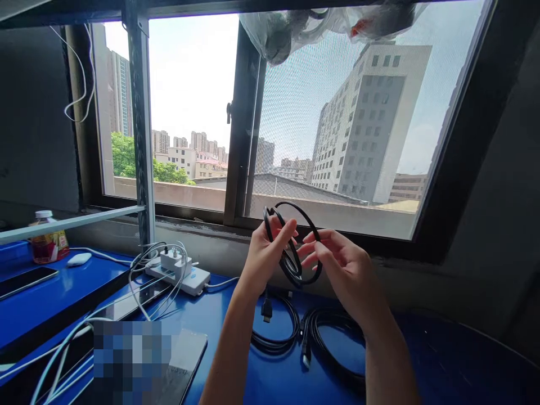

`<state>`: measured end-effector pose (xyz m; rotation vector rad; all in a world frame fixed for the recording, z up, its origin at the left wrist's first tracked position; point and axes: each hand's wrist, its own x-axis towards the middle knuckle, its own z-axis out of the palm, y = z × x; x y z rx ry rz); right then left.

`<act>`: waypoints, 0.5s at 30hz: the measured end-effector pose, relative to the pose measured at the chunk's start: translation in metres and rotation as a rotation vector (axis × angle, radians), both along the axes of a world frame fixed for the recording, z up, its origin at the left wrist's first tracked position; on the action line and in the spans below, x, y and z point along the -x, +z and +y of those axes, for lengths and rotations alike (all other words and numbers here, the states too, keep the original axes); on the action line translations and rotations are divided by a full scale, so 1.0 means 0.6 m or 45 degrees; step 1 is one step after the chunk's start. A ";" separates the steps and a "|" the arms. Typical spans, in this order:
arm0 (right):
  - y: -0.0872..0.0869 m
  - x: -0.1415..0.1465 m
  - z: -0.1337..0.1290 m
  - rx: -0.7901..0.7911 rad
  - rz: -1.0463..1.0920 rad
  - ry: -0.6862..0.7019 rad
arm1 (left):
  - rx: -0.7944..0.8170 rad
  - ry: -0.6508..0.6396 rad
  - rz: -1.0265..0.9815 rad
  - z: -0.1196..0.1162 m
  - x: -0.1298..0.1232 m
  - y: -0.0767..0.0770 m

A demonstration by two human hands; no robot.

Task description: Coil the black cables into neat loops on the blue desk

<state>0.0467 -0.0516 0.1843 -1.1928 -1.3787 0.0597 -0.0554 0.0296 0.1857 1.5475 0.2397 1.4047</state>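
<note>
A looped black cable is held up above the blue table, in front of the window. My left hand is closed around the gathered loops, thumb on top. With thumb and fingers, my right hand pinches the right side of the loop. Below my left hand hangs a black plug that looks like an HDMI connector; it seems to belong to the held cable. Under my hands, two coiled black cables lie on the table, a smaller coil and a thicker coil partly hidden by my right arm.
At left, a white power strip with plugged-in chargers sits among tangled white cords. A tablet-like device, a phone, a white case and a bottle lie leftward. A metal post rises before the window.
</note>
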 end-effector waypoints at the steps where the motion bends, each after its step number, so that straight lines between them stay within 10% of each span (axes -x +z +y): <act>1: -0.001 -0.001 0.002 -0.018 0.056 0.016 | 0.000 -0.007 -0.004 0.001 0.003 0.001; 15: 0.015 0.000 0.001 -0.444 0.692 0.028 | 0.037 0.359 0.071 0.040 0.033 -0.004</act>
